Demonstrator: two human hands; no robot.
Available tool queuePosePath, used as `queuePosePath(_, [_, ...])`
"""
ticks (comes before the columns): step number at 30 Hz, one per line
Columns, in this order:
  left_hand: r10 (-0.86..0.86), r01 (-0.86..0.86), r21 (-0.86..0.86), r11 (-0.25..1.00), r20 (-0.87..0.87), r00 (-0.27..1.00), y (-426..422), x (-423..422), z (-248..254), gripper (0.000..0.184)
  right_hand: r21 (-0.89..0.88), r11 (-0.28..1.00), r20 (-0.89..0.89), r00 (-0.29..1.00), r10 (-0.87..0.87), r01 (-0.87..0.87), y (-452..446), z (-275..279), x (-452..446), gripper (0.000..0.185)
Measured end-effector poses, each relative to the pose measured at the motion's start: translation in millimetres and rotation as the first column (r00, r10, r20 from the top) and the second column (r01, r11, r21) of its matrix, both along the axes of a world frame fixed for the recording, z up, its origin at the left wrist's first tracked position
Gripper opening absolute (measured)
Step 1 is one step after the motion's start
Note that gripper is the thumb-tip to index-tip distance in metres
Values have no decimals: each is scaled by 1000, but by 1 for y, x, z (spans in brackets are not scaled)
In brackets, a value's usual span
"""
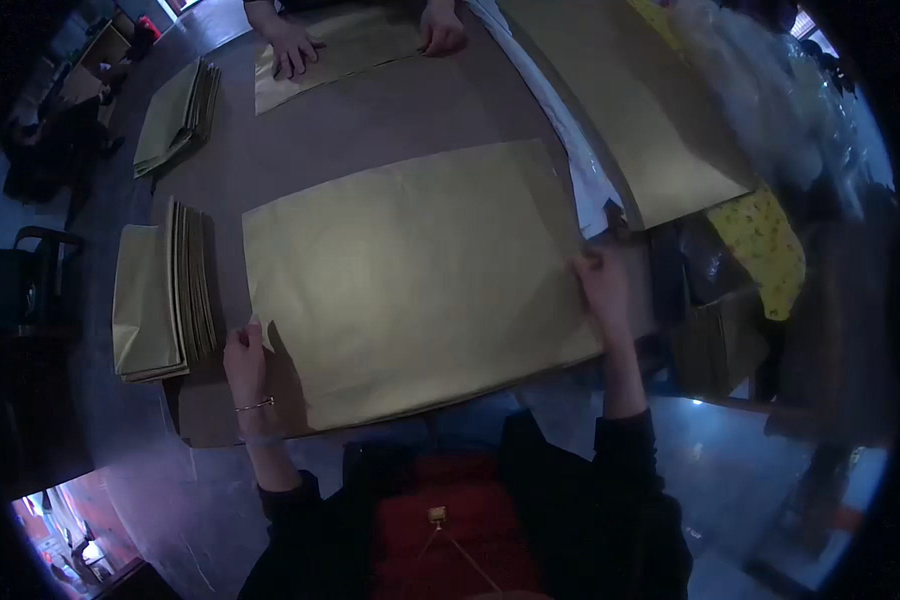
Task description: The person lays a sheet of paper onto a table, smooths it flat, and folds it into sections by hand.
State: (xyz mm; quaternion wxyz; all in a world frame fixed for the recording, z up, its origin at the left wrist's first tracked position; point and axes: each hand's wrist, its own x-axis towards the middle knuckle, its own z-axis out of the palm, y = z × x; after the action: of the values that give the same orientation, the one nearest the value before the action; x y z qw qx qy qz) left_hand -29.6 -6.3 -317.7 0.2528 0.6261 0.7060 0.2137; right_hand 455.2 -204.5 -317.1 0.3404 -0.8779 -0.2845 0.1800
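Observation:
A large gold-brown paper sheet [420, 280] lies flat on the brown table [390, 125] in front of me. At its left edge is my left hand [244, 352], fingers closed on the paper's edge, with a thin bracelet on the wrist. My right hand [598, 280] pinches the sheet's right edge, its fingers curled together. Left of the sheet rests a thick folded stack of the same paper [160, 295].
Across the table a co-worker's hands [292, 48] rest on another gold sheet [345, 60]. Another folded stack [175, 118] lies at the back left. On the right are more gold paper [650, 130], a white strip [570, 140], clear plastic [750, 90] and yellow patterned material [760, 250].

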Motion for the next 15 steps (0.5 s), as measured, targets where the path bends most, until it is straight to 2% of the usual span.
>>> queuePosePath(2, [11, -10, -56, 998, 18, 1000, 3, -1, -2, 50, -38, 999, -32, 999, -32, 31, 3, 9, -8, 46])
queuePosePath(3, [-24, 22, -43, 999, -43, 999, 4, 1, -2, 49, -43, 999, -41, 999, -35, 33, 4, 13, -11, 46])
queuePosePath(5, [-56, 52, -36, 998, -114, 992, 1, 0, -3, 48, -15, 1000, 22, 1000, -20, 21, 8, 18, -14, 47])
queuePosePath(6, [-79, 79, -9, 997, -98, 992, 1, 0, -5, 46, -76, 996, 187, 981, 49, -35, 6, 1, -2, 48])
queuePosePath(9, [-108, 113, 63, 992, -76, 991, -1, 6, -1, 44, -128, 989, 209, 972, 105, -79, 8, -2, 4, 52])
queuePosePath(11, [-113, 120, 87, 989, -81, 990, -8, 9, 1, 43, -136, 989, 146, 986, 84, -64, 11, 16, -2, 54])
queuePosePath(13, [-85, 102, 194, 976, -95, 992, -10, 12, 0, 42, -148, 988, 85, 995, 61, -48, 14, 20, -5, 56])
queuePosePath(15, [-84, 92, 142, 986, -60, 995, -10, 13, 5, 41, -166, 986, -4, 1000, 29, -29, 16, 18, -1, 57])
